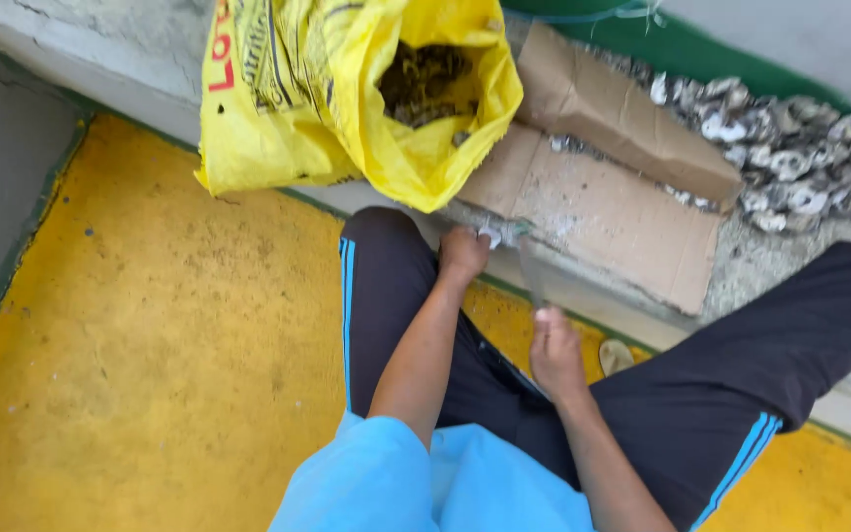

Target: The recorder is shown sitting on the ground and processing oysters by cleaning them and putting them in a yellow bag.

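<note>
A yellow-painted floor [140, 325] fills the lower left, bordered by a grey concrete ledge [563, 286] that runs diagonally from the upper left down to the right. Taking the flattened cardboard [593, 212] on that ledge as the landmark: to its left, a yellow sack [347, 99] sits open on the ledge, with dark, rough pieces showing in its mouth. Just below the cardboard's near left corner, the left hand [463, 254] is closed around a small pale shell [492, 234], pressing it against the ledge edge. Below the cardboard's near edge, the right hand [556, 353] is closed in a grip on a thin knife [534, 276], whose blade points up toward the shell. A single pale shell piece [616, 355] lies on the floor just right of that hand. To the right of the cardboard and behind it, a heap of empty grey-white shells [780, 158] spreads along the ledge. The person sits with knees apart, in dark trousers with blue stripes and a light blue top.
</note>
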